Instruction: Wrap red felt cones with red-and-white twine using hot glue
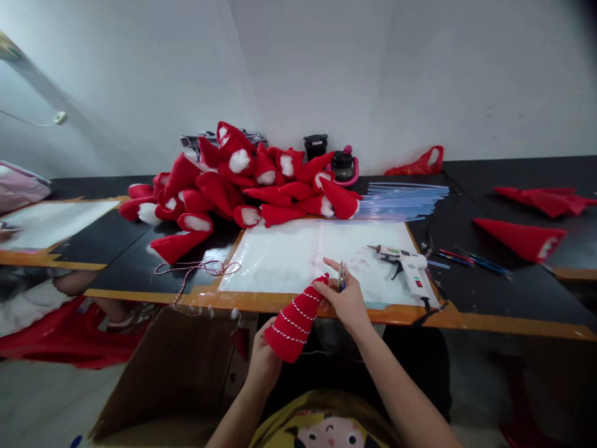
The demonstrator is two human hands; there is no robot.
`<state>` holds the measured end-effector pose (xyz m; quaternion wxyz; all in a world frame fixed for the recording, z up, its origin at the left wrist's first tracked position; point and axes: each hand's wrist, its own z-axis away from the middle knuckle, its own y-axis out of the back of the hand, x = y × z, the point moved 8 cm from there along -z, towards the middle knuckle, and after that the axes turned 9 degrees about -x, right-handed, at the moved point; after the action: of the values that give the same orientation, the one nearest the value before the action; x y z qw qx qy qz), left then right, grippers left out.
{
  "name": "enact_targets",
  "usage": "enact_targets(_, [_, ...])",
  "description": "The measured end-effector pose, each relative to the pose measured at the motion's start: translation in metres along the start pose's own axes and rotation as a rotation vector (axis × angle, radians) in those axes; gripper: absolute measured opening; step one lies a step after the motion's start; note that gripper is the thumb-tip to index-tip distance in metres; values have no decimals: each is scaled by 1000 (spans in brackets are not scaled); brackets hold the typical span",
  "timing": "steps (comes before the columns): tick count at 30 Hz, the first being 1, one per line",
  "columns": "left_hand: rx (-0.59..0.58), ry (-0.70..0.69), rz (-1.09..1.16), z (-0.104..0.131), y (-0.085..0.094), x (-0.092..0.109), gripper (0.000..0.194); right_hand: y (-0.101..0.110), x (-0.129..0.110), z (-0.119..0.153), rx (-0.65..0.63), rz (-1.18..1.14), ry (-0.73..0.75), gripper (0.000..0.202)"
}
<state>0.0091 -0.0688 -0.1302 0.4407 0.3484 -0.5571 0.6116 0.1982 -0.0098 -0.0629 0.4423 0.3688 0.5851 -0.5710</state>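
A red felt cone (295, 322) wound with rows of red-and-white cord is held over the table's front edge, its tip pointing up and right. My left hand (267, 348) is closed round its wide lower end. At the tip, the thumb and fingers of my right hand (347, 300) pinch the felt. The same hand has small scissors (342, 277) tucked in it, blades upward. Beyond both hands lies a white sheet (280, 255) taped to the black table. A white glue gun (410, 267) rests on the sheet's right side.
A pile of stuffed red cones (224, 190) stands at the back, beside clear glue sticks (401, 200). Loose twisted cord (196, 269) hangs over the edge at left. Pens (480, 260) and red felt pieces (520, 239) lie at right. Below sits a cardboard box (163, 373).
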Motion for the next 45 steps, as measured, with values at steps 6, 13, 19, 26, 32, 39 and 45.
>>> enact_targets(6, [56,-123,-135,1,4,10,30,12,5,18,182,80,92,60])
enact_targets(13, [138,-376,-596,18,-3,42,28,2,-21,71,300,761,543,20])
enact_targets(19, [3,-539,-897,22,-33,47,36,-1,8,57,95,786,330,41])
enact_targets(26, [-253,-626,-803,14,-64,51,32,9,17,58,104,560,263,32])
enact_targets(32, [-413,-703,-845,23,-90,53,36,16,23,64,94,412,172,34])
enact_targets(39, [-349,-816,-988,32,-101,46,48,33,-1,92,319,964,426,40])
enact_targets(45, [-301,-645,-931,19,-108,39,49,36,3,86,141,919,437,41])
